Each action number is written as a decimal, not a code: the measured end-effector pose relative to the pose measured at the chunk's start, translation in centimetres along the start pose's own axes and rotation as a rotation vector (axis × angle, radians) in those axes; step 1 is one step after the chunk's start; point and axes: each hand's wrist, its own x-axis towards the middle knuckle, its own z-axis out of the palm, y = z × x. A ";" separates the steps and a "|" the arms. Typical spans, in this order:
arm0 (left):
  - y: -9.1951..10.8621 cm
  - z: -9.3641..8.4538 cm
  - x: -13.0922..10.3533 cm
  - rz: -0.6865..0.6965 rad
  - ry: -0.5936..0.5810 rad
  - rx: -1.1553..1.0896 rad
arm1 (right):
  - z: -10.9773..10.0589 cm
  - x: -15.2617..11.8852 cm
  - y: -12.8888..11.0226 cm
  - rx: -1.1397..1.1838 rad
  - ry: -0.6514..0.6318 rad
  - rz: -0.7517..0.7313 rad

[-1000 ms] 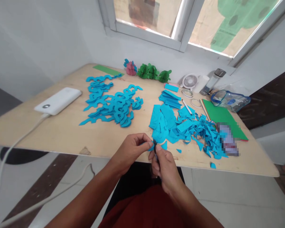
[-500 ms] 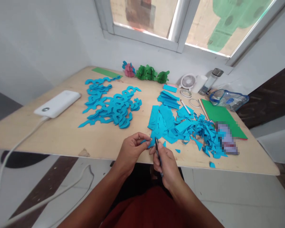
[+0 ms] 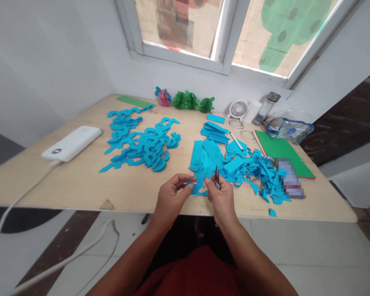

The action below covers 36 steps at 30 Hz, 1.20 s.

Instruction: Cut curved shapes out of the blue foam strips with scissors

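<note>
My left hand [image 3: 174, 197] pinches a small piece of blue paper [image 3: 197, 187] near the table's front edge. In my right hand [image 3: 221, 197] are dark-bladed scissors [image 3: 217, 177], their tips pointing away from me and off the paper. The thumb and finger of that hand are close to the piece's right side. Just beyond both hands lie flat blue paper sheets [image 3: 211, 154]. Blue paper offcuts [image 3: 259, 168] are heaped to the right. On the left side rests a pile of wavy cut blue paper strips [image 3: 151, 142].
A white power bank [image 3: 72, 144] with a cable lies at the left. Folded blue paper [image 3: 214, 131], a white pen [image 3: 236, 140], a small fan [image 3: 238, 109], a bottle [image 3: 267, 107], a clear pouch [image 3: 291, 129] and green sheets [image 3: 285, 152] occupy the right. Green paper decorations [image 3: 189, 100] stand along the wall.
My right hand has moved right, taking the scissors away from the blue paper, and its thumb now reaches toward the piece. My left hand keeps its pinch. The view has shifted slightly.
</note>
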 end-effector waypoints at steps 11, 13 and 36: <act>2.1 -0.3 1.2 0.260 -0.068 0.360 | -0.5 -0.5 -1.2 -0.203 -0.098 -0.185; 2.4 0.0 0.9 0.244 -0.110 0.346 | -0.5 -0.6 -1.3 -0.216 -0.104 -0.212; 2.8 1.5 -4.2 -0.147 0.048 -0.456 | -2.5 -4.8 -2.7 -0.064 -0.124 -0.099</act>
